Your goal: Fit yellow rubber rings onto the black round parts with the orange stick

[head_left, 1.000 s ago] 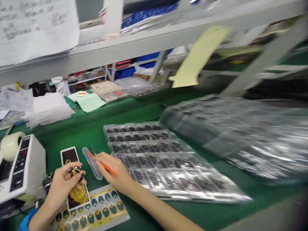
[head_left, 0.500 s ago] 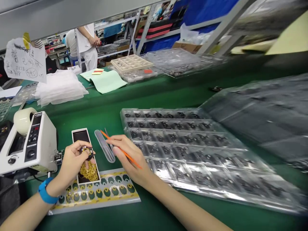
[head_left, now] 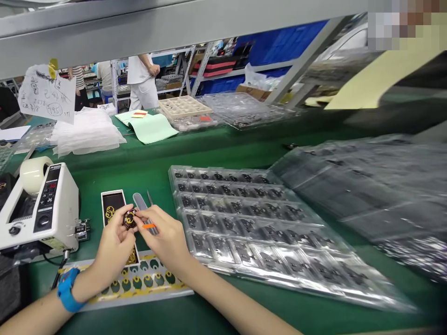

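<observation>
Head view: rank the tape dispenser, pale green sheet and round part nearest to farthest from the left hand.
1. Round part: held in the left hand.
2. Tape dispenser: to that hand's left.
3. Pale green sheet: well beyond, toward the back.

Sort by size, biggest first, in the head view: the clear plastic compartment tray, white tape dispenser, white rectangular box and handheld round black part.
1. Clear plastic compartment tray
2. White tape dispenser
3. White rectangular box, partly hidden
4. Handheld round black part
</observation>
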`<state>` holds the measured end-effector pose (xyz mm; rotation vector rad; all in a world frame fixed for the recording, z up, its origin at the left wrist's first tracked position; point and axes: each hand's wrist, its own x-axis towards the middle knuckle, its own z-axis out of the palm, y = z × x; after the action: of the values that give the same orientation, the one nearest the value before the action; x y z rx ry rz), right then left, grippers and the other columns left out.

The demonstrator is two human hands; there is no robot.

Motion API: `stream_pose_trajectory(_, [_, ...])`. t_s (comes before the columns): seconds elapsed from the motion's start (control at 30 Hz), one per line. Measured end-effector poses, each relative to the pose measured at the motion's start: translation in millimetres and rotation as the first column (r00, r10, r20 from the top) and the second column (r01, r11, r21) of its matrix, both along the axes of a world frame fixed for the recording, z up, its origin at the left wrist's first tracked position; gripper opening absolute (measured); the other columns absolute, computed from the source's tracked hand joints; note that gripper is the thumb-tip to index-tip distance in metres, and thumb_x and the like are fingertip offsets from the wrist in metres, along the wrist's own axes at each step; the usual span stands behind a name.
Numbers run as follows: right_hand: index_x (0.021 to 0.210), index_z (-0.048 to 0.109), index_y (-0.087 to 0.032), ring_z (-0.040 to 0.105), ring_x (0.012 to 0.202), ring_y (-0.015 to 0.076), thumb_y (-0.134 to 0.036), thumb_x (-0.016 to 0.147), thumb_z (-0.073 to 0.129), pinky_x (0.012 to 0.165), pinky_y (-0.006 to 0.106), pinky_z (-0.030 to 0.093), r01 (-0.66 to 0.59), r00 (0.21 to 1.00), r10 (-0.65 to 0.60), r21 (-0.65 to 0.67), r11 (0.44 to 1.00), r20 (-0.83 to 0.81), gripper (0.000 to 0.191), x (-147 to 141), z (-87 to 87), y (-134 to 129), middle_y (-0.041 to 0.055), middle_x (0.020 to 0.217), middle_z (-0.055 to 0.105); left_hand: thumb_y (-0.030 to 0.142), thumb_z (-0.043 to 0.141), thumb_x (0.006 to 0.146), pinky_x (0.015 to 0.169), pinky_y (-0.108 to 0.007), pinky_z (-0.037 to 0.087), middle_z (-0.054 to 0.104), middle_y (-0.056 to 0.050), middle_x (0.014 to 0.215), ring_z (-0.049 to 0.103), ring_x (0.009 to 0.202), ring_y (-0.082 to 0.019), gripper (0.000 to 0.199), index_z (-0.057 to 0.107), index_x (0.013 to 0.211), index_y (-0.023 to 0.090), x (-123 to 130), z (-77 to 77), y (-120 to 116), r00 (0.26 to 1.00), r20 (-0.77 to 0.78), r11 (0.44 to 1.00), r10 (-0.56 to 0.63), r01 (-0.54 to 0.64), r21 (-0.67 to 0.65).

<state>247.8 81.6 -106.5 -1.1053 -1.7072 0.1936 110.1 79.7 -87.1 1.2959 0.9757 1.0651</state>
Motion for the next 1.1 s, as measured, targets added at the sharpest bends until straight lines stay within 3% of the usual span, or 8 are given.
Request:
stream_pose_trajectory(0.13, [0.083, 0.065, -0.018, 0.062, 0.067, 0.0140, -0.016, 0.089, 0.052, 0.060, 0.024, 0.049, 0.005, 0.997, -0.012, -0.089, 0.996, -0.078, 0.015, -0.6, 2.4, -2.2, 0.0042, 0.077, 0.066, 0.013, 0.054, 0.079, 0.097, -0.035, 0.052, 0.060, -0.011, 0.128, 0.060, 0.115, -0.024, 0.047, 0.053, 0.126, 0.018, 0.4, -7.1, -7.1, 0.994, -0.105, 0.997, 0.008, 0.000, 0.080])
stream_pose_trajectory(0.3, [0.071, 0.063, -0.018, 0.049, 0.054, 0.0100, -0.014, 0.081, 0.053, 0.050, 0.021, 0.039, -0.019, 0.989, -0.007, -0.172, 0.985, -0.149, 0.014, -1.6, 8.1, -1.1, -0.0006, 0.065, 0.060, 0.014, 0.053, 0.081, 0.097, -0.035, 0.052, 0.059, -0.012, 0.131, 0.055, 0.123, -0.026, 0.049, 0.051, 0.130, 0.019, -1.2, -7.2, -11.3, 0.982, -0.187, 0.992, -0.011, 0.034, 0.118])
stream_pose_trajectory(0.4, [0.066, 0.059, -0.018, 0.044, 0.050, 0.0086, -0.013, 0.074, 0.052, 0.046, 0.020, 0.035, -0.072, 0.982, 0.037, -0.190, 0.979, -0.183, 0.012, 0.1, 12.5, -0.8, -0.0023, 0.062, 0.056, 0.014, 0.051, 0.082, 0.099, -0.034, 0.050, 0.057, -0.012, 0.133, 0.058, 0.121, -0.024, 0.048, 0.050, 0.130, 0.017, -2.0, -7.2, -7.7, 0.981, -0.190, 0.992, -0.032, 0.055, 0.116])
stream_pose_trajectory(0.53, [0.063, 0.057, -0.019, 0.039, 0.045, 0.0072, -0.015, 0.075, 0.052, 0.043, 0.019, 0.034, -0.161, 0.970, 0.118, -0.195, 0.968, -0.211, 0.014, 2.8, 16.5, -2.9, -0.0044, 0.057, 0.052, 0.012, 0.051, 0.079, 0.097, -0.032, 0.051, 0.056, -0.013, 0.133, 0.056, 0.122, -0.024, 0.048, 0.050, 0.127, 0.015, -3.9, -11.1, 2.7, 0.991, -0.132, 0.998, 0.009, -0.001, 0.058])
stream_pose_trajectory(0.77, [0.076, 0.065, -0.019, 0.057, 0.064, 0.0133, -0.018, 0.087, 0.054, 0.059, 0.024, 0.046, -0.089, 0.982, 0.069, -0.112, 0.990, -0.176, 0.016, 0.7, 3.6, 0.0, 0.0027, 0.070, 0.062, 0.014, 0.055, 0.081, 0.101, -0.038, 0.050, 0.058, -0.010, 0.130, 0.056, 0.122, -0.026, 0.048, 0.052, 0.128, 0.021, -4.7, -12.4, -4.7, 0.989, -0.144, 0.995, 0.035, -0.021, 0.094])
stream_pose_trajectory(0.97, [0.076, 0.063, -0.019, 0.056, 0.063, 0.0123, -0.013, 0.087, 0.053, 0.057, 0.023, 0.044, -0.074, 0.988, 0.059, -0.106, 0.992, -0.141, 0.016, 0.9, 3.1, -3.0, 0.0011, 0.068, 0.060, 0.015, 0.049, 0.085, 0.105, -0.041, 0.045, 0.054, -0.013, 0.137, 0.051, 0.127, -0.027, 0.047, 0.049, 0.132, 0.018, -5.2, -8.9, -12.3, 0.968, -0.251, 0.987, -0.027, 0.066, 0.149])
stream_pose_trajectory(1.1, [0.071, 0.060, -0.019, 0.053, 0.061, 0.0118, -0.012, 0.081, 0.052, 0.057, 0.023, 0.043, -0.074, 0.986, 0.055, -0.120, 0.990, -0.155, 0.014, 0.9, 4.8, -2.6, -0.0004, 0.066, 0.056, 0.016, 0.046, 0.088, 0.106, -0.038, 0.044, 0.055, -0.013, 0.137, 0.047, 0.133, -0.026, 0.045, 0.049, 0.132, 0.017, -5.5, -5.5, -12.7, 0.964, -0.254, 0.984, -0.075, 0.113, 0.138])
